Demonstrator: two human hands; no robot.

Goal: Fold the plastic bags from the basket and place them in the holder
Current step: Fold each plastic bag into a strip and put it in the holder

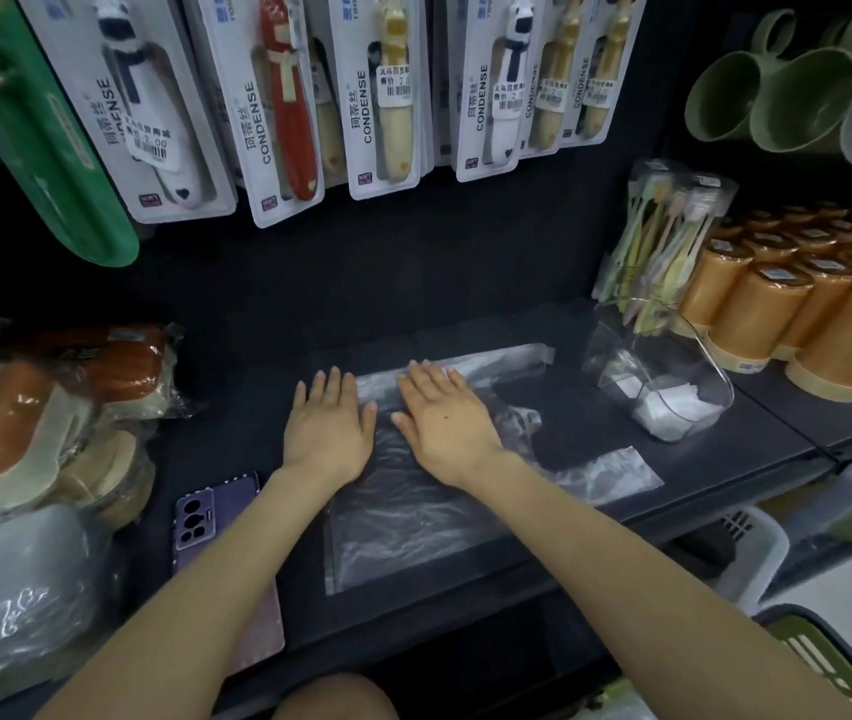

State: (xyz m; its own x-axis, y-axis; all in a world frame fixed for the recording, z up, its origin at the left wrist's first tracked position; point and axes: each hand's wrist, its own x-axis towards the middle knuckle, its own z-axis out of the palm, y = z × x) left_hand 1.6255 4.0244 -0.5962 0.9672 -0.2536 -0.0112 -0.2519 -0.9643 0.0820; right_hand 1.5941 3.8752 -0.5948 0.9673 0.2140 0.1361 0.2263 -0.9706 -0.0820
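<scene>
**Status: folding stage, one bag in work.**

1. Work item. A clear, thin, crinkled plastic bag (403,522) lies spread flat on the dark shelf board (237,433), directly in front of the person. Two strips of the same film run off to the right. They are probably the bag's handles, though that cannot be confirmed.

2. Hands. The left hand (328,428) and the right hand (447,428) lie palm-down, side by side, with fingers straight. Neither hand grasps anything. The right hand presses flat on the film and the left rests at the bag's left edge. This reads as smoothing the bag before a fold.

3. Completed. The transparent curved plastic holder (616,366) stands on the same shelf, to the right and well apart from the hands. Small white folded pieces (673,407) sit in its bottom, most likely bags already processed. It looks far from full.

4. Outstanding. The spread bag shows no clear fold yet, so it must be folded down to size and then carried right to the holder.

5. Supply. A white slotted plastic basket (756,543) sits below the shelf edge at right, with a green slotted basket (829,652) nearer the person. Their contents are hidden, so the number of bags remaining cannot be determined.

6. Nearby. A purple phone (216,517) lies left of the bag, not touching it.
</scene>
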